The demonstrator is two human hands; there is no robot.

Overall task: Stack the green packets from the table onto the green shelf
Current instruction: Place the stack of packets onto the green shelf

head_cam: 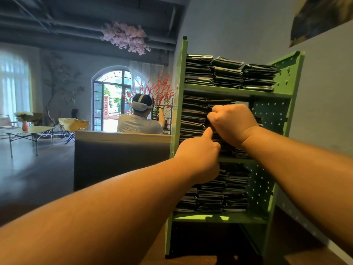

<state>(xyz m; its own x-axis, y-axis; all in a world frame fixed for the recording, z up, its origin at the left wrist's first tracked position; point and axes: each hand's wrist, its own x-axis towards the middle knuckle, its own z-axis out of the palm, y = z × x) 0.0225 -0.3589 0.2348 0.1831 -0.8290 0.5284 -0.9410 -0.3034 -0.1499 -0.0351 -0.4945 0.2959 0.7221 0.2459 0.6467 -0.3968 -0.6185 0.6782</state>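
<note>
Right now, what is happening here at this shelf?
A person is filling a green shelf with dark packets. Both hands work at the middle tier: the right hand grips packets in the stack, and the left hand pinches beside it. The upper and lower tiers already hold stacks.

Daylight glares through the arched window point(112, 96); wide-angle edges bend, and the left border blurs.

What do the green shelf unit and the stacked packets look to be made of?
Green shelf: likely painted sheet metal, matte, with thin folded edges and perforated panels. Packets: probably plastic or foil film; dark, glossy, thin, flexible edges. Cannot be sure.
</note>
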